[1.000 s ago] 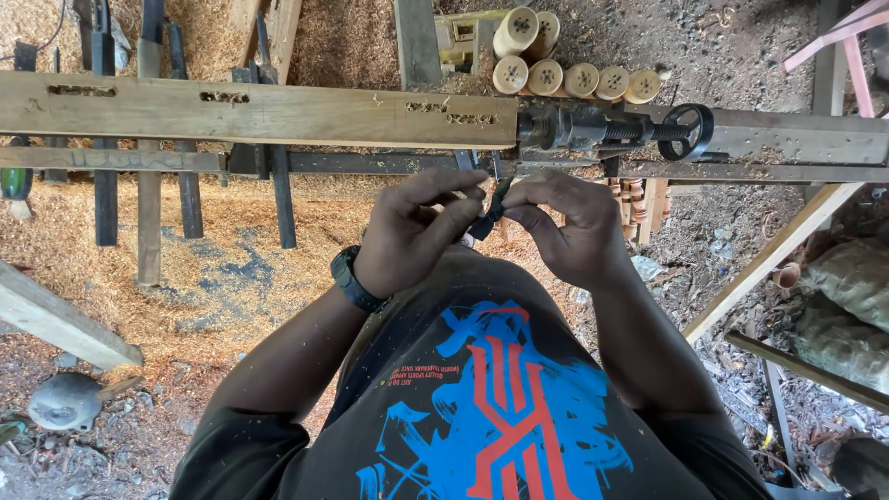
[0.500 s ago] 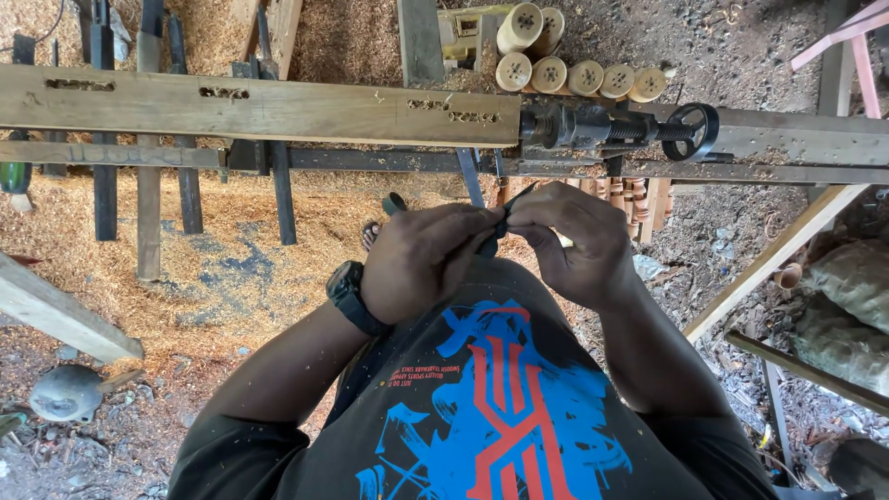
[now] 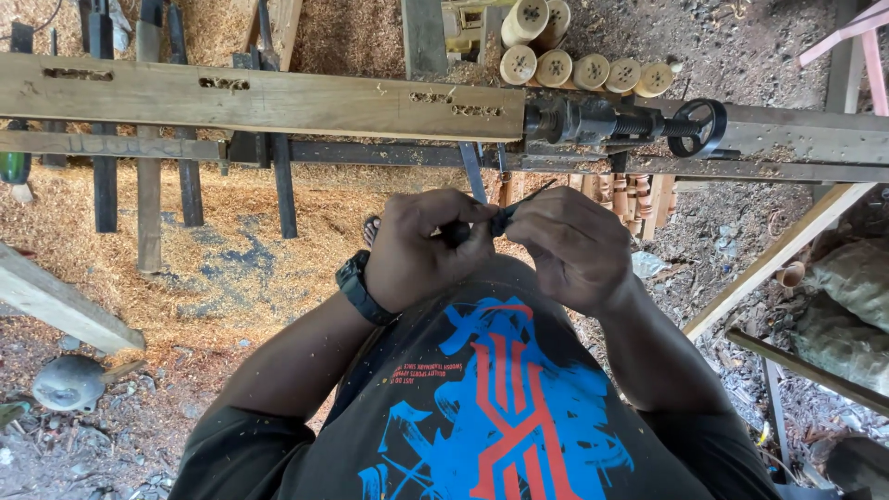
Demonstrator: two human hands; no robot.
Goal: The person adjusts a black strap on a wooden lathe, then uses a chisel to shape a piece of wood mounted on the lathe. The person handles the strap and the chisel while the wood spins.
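My left hand [image 3: 421, 248] and my right hand [image 3: 574, 243] meet in front of my chest, fingers pinched together on a small dark tool-like object [image 3: 505, 218] with a thin point sticking up to the right. Most of it is hidden by my fingers. A black watch [image 3: 359, 287] is on my left wrist. Just beyond my hands runs a long wooden beam [image 3: 259, 100] with slots cut in it, ending at a metal tailstock with a black handwheel [image 3: 696, 128].
Turned wooden cylinders [image 3: 576, 65] are stacked behind the beam. Sawdust [image 3: 222, 241] covers the ground to the left. Metal bars [image 3: 282, 181] stand under the beam. A wooden plank [image 3: 65, 306] lies at left, slanted timbers [image 3: 778, 255] and sacks [image 3: 847, 287] at right.
Both hands have drawn back from the beam toward my chest and stay closed together on the small dark object; the view has shifted slightly.
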